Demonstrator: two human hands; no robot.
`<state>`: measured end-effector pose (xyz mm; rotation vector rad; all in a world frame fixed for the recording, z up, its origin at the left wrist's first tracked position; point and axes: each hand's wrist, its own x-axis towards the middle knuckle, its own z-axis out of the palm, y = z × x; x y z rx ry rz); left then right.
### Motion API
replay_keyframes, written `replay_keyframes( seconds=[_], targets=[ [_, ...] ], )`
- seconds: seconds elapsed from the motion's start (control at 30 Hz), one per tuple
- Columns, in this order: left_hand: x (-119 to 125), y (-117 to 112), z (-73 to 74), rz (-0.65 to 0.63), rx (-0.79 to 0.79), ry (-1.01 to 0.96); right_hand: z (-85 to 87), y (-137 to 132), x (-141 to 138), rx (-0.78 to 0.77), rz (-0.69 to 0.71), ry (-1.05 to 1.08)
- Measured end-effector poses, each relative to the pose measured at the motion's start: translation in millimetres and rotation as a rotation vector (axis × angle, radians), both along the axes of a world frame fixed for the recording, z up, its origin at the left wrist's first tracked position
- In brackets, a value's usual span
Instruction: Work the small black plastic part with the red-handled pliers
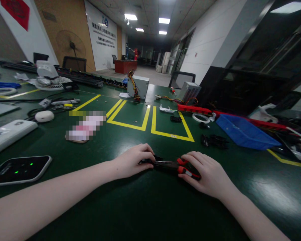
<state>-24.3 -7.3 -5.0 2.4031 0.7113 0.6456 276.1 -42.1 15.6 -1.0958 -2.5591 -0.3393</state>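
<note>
Low over the green table, my right hand (pixel 203 170) is wrapped round the red and black handles of a pair of pliers (pixel 167 164). The jaws point left, toward my left hand (pixel 134 160). My left fingers are closed in a pinch on a small black part (pixel 145 161), mostly hidden by the fingers. At that part the plier tips meet it or lie very near; I cannot tell whether the jaws grip it. Beyond my right hand lie several black pieces (pixel 214 141) on the table, and a further black piece (pixel 176 118) sits inside a yellow-taped outline.
A blue tray (pixel 245 132) stands right, beside a white tape ring (pixel 200 117). Metal power supply boxes (pixel 141 87) with cables stand at the back. On the left are a black-screened device (pixel 20 170), a white power bank (pixel 10 135), a white case (pixel 44 116) and a blurred-out object (pixel 86 127).
</note>
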Motion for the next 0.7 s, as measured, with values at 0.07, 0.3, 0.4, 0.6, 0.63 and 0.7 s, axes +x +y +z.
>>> replay_keyframes(
  seconds=[0.07,0.3,0.4,0.6,0.63,0.7],
  targets=[
    [-0.1,-0.8,0.5,0.000,0.002,-0.001,-0.3,0.4,0.4,0.034,0.007,-0.004],
    [-0.5,0.0,0.1,0.003,0.012,0.000,-0.3,-1.4,-3.2,0.058,0.028,0.006],
    [0.0,-0.3,0.5,0.002,0.017,0.001,-1.4,-2.2,-4.0,0.026,0.018,0.003],
    [0.6,-3.4,2.0,0.020,0.047,0.002,-4.2,-2.1,-1.5,0.014,0.009,0.003],
    [0.5,-3.2,1.7,0.017,0.046,0.005,-4.1,-2.0,-1.4,0.000,0.003,0.006],
    [0.1,-1.9,1.1,0.007,0.037,0.013,-3.4,-1.6,-1.7,-0.062,-0.014,0.017]
  ],
)
